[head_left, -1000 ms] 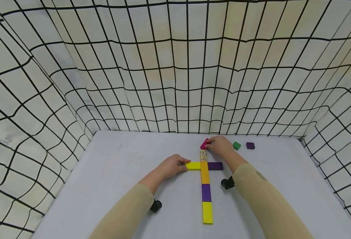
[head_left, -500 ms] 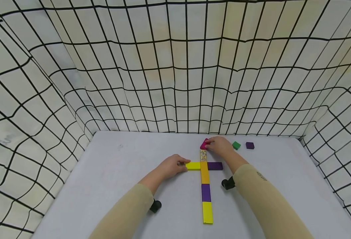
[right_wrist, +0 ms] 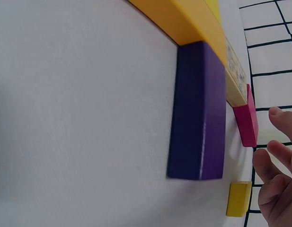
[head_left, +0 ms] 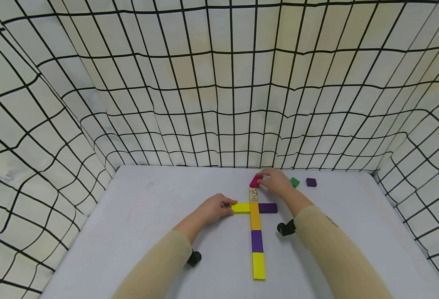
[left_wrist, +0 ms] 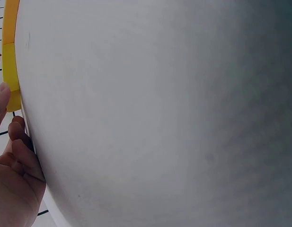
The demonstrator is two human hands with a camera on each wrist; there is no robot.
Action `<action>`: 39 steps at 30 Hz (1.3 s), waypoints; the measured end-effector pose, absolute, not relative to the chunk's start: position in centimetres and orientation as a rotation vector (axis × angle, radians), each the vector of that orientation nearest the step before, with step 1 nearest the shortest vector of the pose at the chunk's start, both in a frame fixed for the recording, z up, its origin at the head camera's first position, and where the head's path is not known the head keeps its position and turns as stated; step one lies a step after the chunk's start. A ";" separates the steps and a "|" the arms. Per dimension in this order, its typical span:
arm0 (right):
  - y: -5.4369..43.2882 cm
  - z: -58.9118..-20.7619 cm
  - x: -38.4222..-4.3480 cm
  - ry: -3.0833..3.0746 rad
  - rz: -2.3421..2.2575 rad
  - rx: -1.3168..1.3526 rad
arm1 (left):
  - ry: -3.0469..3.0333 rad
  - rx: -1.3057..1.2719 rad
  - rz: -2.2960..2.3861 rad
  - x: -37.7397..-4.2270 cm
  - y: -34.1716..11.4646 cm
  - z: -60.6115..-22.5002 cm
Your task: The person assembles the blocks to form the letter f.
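Note:
A cross of flat blocks lies on the white table, its long upright made of yellow, purple, orange and patterned cream blocks. At its far end sits a pink block with a slanted side. My right hand is close beside this pink block; in the right wrist view its thumb and fingers are spread, with a gap to the block. My left hand pinches the outer end of the yellow block that forms the cross's left arm. A dark purple block forms the right arm.
A green block and a small dark purple block lie at the back right, beyond my right hand. Black netting over pale walls closes in the back and sides of the table.
My right hand's fingertips have parted slightly from the pink block, so more of it shows. My left hand stays at the yellow block, and the blocks keep their places.

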State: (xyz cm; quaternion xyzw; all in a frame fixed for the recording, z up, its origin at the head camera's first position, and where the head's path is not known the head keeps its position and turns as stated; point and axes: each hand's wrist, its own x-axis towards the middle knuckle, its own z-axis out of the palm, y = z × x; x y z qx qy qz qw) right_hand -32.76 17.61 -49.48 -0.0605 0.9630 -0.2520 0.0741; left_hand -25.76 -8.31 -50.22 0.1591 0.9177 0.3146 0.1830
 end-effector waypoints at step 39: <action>23.1 -48.9 -32.0 2.841 -0.621 -0.084 | 2.581 0.432 0.920 -25.8 -8.3 -50.3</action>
